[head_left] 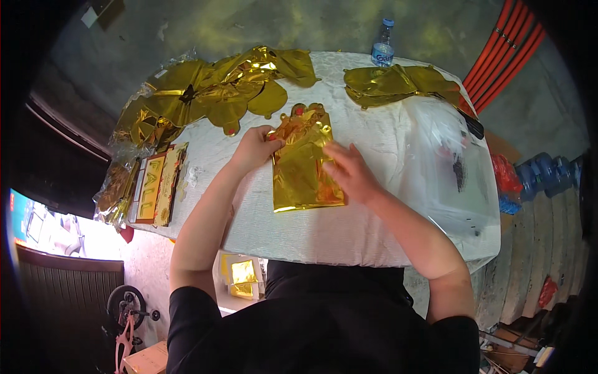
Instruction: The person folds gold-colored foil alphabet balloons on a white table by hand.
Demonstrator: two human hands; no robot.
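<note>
A folded gold foil balloon [305, 174] lies on the white-covered table in front of me, its long side pointing away. At its far end are several small rounded tabs, with touches of red among them. My left hand [256, 149] is closed on the upper left edge, thumb and fingers pinching the foil. My right hand [352, 169] is at the right edge with fingers apart and palm turned toward the foil; its fingertips overlap that edge. Whether they press on it, I cannot tell.
More flat gold foil balloons [212, 87] spread over the far left, and another gold foil stack [398, 84] lies far right near a water bottle [383, 47]. Clear plastic bags [448, 168] cover the table's right side. Printed cards [159, 187] sit at the left edge, above an open box [243, 293].
</note>
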